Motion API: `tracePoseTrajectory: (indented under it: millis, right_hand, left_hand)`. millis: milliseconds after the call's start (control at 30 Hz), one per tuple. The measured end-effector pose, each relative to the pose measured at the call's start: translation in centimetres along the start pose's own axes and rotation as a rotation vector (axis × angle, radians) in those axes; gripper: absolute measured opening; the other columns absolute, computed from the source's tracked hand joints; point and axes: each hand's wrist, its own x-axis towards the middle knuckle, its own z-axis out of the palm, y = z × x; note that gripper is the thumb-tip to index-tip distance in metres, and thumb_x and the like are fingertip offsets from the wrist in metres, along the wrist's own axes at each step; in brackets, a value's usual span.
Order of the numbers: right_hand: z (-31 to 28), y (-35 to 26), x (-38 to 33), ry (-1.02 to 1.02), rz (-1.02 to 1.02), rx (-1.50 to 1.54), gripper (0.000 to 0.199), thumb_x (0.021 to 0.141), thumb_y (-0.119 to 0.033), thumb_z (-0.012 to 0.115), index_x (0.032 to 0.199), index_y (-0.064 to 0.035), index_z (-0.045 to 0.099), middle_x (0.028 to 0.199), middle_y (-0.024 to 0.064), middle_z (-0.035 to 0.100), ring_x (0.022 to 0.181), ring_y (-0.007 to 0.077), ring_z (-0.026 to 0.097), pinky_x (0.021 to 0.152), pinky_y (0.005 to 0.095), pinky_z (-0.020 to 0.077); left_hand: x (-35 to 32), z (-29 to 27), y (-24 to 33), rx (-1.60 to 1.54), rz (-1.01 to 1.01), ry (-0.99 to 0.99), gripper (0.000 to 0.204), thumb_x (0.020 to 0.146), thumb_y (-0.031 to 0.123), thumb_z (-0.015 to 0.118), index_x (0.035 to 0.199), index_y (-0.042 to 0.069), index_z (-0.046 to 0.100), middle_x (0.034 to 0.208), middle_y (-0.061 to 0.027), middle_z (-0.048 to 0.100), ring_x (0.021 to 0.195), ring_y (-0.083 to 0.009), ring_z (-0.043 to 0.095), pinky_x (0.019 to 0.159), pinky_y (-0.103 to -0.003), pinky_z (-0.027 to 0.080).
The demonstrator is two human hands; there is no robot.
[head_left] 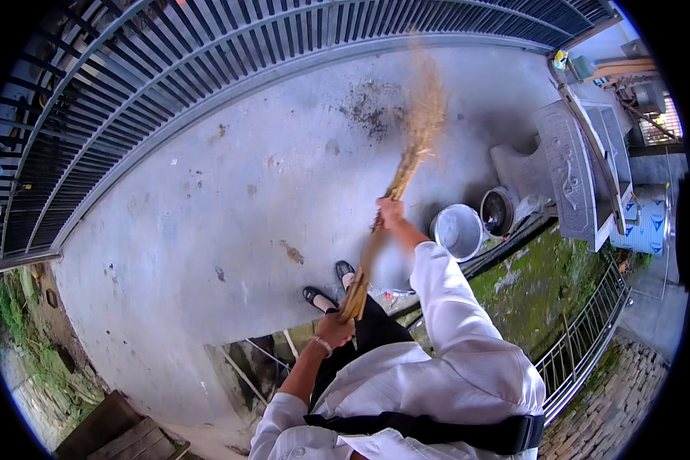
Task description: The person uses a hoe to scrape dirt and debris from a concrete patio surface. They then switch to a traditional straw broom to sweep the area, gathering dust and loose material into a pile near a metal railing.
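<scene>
A long straw broom [399, 181] slants across the middle of the head view. My left hand [335, 330], with a band at its wrist, is closed round the lower end of its handle. Higher up the handle, my right hand [391, 211] grips it too. The broom's bristles [426, 111] fan out on the far side and are smeared by motion. Just left of them, a dark patch of scattered dirt [370, 109] lies on the grey concrete floor [230, 192].
A metal basin [458, 232] and a dark round pot [497, 211] stand right of my right hand. Beyond them is a grey concrete trough [569, 165]. A dark barred fence [230, 47] curves along the far side. Mossy ground [525, 277] lies past the floor's right edge.
</scene>
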Motion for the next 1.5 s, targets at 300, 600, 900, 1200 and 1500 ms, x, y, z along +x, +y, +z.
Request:
tracePoseTrajectory:
  millis: [300, 600, 900, 1200, 1500]
  right_hand:
    - [5.5, 13.9, -30.0, -0.429, 0.29, -0.154, 0.025, 0.061, -0.017, 0.068, 0.073, -0.0011, 0.052, 0.069, 0.0083, 0.055, 0.061, 0.0187, 0.054, 0.051, 0.0347, 0.0429]
    - [-1.5, 6.4, -28.3, -0.538, 0.399, 0.112, 0.018, 0.063, -0.02, 0.069, 0.064, -0.0063, 0.056, 0.062, 0.0017, 0.055, 0.052, 0.0103, 0.05, 0.044, 0.0267, 0.0389]
    - [-0.7, -1.9, 1.0, -0.027, 0.172, 0.037, 0.024, 0.067, -0.023, 0.065, 0.066, -0.0032, 0.05, 0.052, 0.0057, 0.046, 0.042, 0.0187, 0.045, 0.039, 0.034, 0.0367]
    - [11.2, 18.5, -21.4, -0.231, -0.023, -0.237, 0.021, 0.063, -0.021, 0.064, 0.06, -0.0041, 0.051, 0.054, 0.0033, 0.049, 0.048, 0.0148, 0.048, 0.041, 0.0333, 0.0367]
    - [1.0, 12.7, -38.8, -1.008, 0.88, -0.084, 0.023, 0.066, -0.021, 0.072, 0.077, -0.0102, 0.056, 0.071, 0.0023, 0.058, 0.062, 0.0141, 0.057, 0.05, 0.0289, 0.0462]
  left_hand:
    - [-22.5, -1.0, -17.4, -0.077, -0.486, 0.16, 0.024, 0.069, 0.027, 0.064, 0.066, 0.004, 0.056, 0.052, -0.0045, 0.053, 0.045, -0.0141, 0.051, 0.043, -0.029, 0.039]
    - [-23.1, -1.5, -24.1, 0.016, -0.236, 0.033, 0.036, 0.062, 0.028, 0.07, 0.087, 0.003, 0.062, 0.07, -0.0059, 0.062, 0.062, -0.0164, 0.059, 0.062, -0.029, 0.049]
    - [1.9, 2.1, -2.4, 0.359, 0.203, 0.374, 0.033, 0.066, 0.029, 0.056, 0.08, -0.001, 0.059, 0.06, -0.0183, 0.057, 0.059, -0.0327, 0.058, 0.052, -0.04, 0.045]
    - [-17.8, 1.4, -14.9, -0.035, -0.412, 0.378, 0.024, 0.071, 0.028, 0.06, 0.077, 0.005, 0.061, 0.057, -0.0076, 0.058, 0.048, -0.0195, 0.057, 0.043, -0.029, 0.042]
    - [-29.2, 2.6, -22.5, -0.014, -0.577, 0.248, 0.024, 0.069, 0.026, 0.061, 0.081, 0.005, 0.062, 0.061, -0.0081, 0.059, 0.052, -0.0173, 0.058, 0.048, -0.03, 0.044]
